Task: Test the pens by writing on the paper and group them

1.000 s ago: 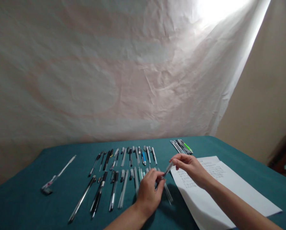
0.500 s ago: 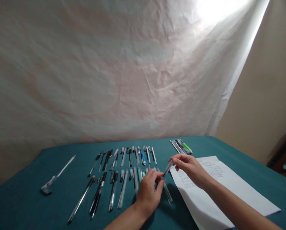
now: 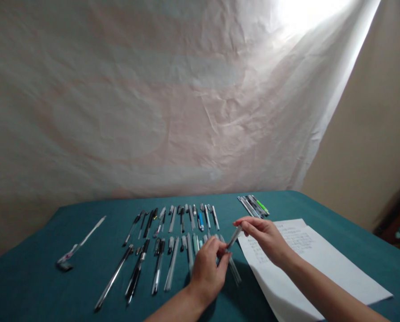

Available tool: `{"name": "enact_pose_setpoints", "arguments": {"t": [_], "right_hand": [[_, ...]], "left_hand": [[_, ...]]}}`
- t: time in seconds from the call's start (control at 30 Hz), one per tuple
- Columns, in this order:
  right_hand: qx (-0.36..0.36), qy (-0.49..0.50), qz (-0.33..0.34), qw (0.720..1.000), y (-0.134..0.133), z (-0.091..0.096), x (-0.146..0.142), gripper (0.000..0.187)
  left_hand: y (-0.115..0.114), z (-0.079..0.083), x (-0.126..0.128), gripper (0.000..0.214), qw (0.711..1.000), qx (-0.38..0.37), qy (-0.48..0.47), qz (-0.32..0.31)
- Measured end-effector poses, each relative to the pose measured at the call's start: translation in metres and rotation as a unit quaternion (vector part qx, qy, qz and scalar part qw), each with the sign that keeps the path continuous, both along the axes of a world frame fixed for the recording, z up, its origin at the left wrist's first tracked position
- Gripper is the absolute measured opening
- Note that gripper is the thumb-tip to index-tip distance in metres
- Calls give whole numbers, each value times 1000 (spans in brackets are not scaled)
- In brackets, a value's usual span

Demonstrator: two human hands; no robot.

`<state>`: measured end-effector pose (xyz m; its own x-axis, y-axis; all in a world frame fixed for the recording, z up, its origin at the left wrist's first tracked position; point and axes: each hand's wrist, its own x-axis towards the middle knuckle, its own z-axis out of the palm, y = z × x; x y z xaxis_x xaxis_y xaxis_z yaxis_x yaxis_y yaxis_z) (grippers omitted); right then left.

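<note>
Worktop (image 3: 82,273) lies open between the white stick (image 3: 89,235) and the pen rows (image 3: 137,275), and between the far row and pen bundle (image 3: 252,206). The left hand (image 3: 209,264) blocks the near row's right part; the right forearm (image 3: 320,279) crosses the paper (image 3: 347,268).
</note>
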<state>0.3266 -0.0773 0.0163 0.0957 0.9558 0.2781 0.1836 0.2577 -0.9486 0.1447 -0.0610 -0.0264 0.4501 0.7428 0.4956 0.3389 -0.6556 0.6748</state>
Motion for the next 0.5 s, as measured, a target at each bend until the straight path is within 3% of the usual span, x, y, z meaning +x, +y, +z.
{"name": "enact_pose_setpoints", "arguments": {"t": [0.17, 0.37, 0.5], "right_hand": [[3, 16, -24, 1000, 0, -3, -5, 31], [-9, 21, 33, 999, -2, 1, -6, 34], [-11, 3, 18, 1000, -6, 1, -6, 32]], "left_hand": [[0, 0, 0, 9, 1000, 4, 6, 6], [0, -2, 1, 8, 1000, -2, 0, -8], [0, -4, 1, 9, 1000, 10, 10, -5]]}}
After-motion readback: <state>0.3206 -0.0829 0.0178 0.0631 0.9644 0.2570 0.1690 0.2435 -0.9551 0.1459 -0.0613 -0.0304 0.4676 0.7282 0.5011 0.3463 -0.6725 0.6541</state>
